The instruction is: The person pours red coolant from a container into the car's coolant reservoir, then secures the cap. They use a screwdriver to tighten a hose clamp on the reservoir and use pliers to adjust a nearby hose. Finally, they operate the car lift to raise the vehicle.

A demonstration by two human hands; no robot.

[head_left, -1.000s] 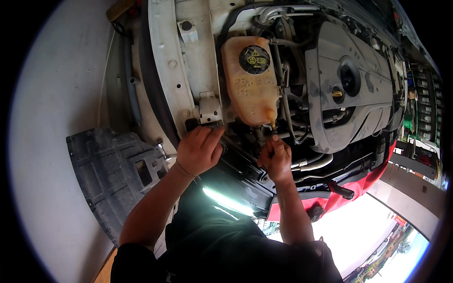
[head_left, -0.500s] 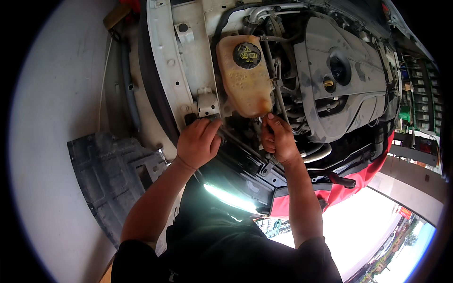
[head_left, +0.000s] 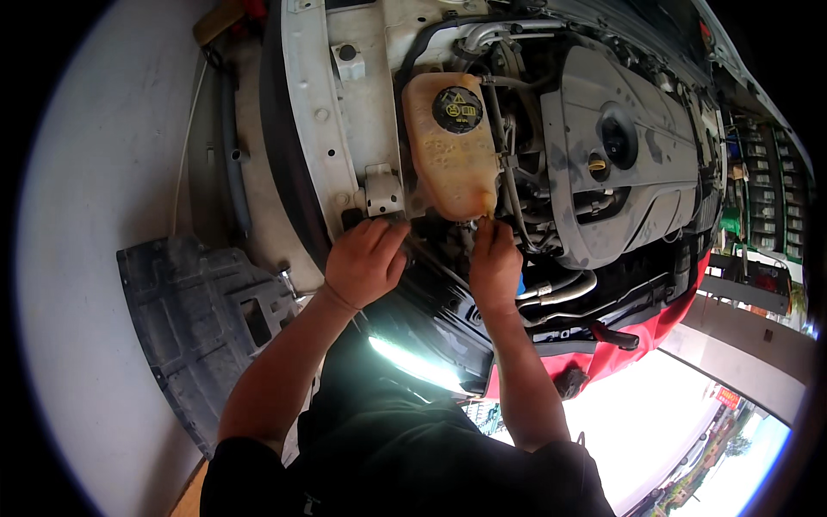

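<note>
Tank [head_left: 450, 164]: one, amber plastic, stained; seated toward the left edge of the engine bay [head_left: 603, 302], its narrow end toward the person. Black cap [head_left: 457, 109] with yellow markings fitted at its far end; short spout [head_left: 490, 209] at the near end.

Right hand [head_left: 496, 265]: bare, at the tank's near end, just by the spout. Fingers and thumb drawn together; whether anything is pinched between them cannot be told, as the hand covers it. Small blue item [head_left: 520, 285] showing beside it, partly hidden, kind unclear.

Left hand [head_left: 365, 261]: bare, knuckles up, fingers bent, set at the bay's near left corner just below a pale metal bracket [head_left: 383, 191]. Fingertips over a dark part; hold, if any, cannot be told.

Engine cover [head_left: 637, 129]: grey, dusty, right of the tank, with a yellow pull handle [head_left: 597, 165].

Metal pipe [head_left: 564, 295]: curved, right of the right hand.

Red cloth [head_left: 581, 366]: draped along the bay's near right edge.

Black plastic panel [head_left: 194, 323]: leaning left of the car, near a pale wall [head_left: 90, 224].

Storage rack [head_left: 767, 189]: beyond the bay's right edge.
</note>
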